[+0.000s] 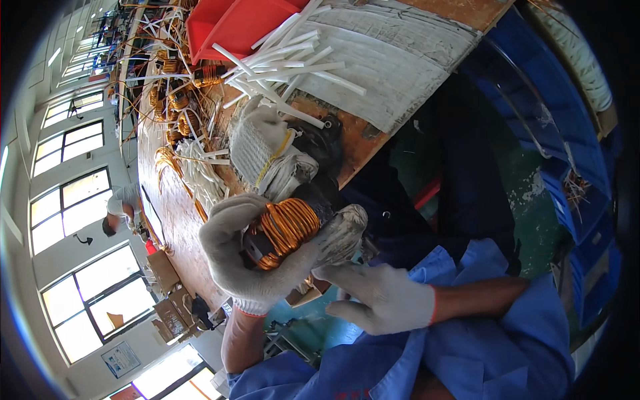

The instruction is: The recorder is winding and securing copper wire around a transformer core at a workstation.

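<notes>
A copper-wire coil point(291, 227), wound in thick orange-brown turns around a dark core, is held in my left hand point(257, 280). That hand wears a white knit glove with grey, soiled fingertips, and its fingers and thumb curl around the coil. My right hand point(390, 300), also gloved, lies just right of the coil with thumb and forefinger apart. Its forefinger reaches to the left glove's fingers, and I make out nothing in its grip. Beyond the coil is a dark fixture point(320, 143) with a bundle of white knit cloth point(260, 143) tied by a yellow band.
White plastic tubes point(293, 63) lie heaped beside a red bin point(233, 27) on the worktable point(177, 227). Several wound coils point(179, 100) with loose wire ends sit farther left. Blue bins point(587, 227) stand at right. Cardboard boxes point(175, 313) and another person point(123, 203) are at far left.
</notes>
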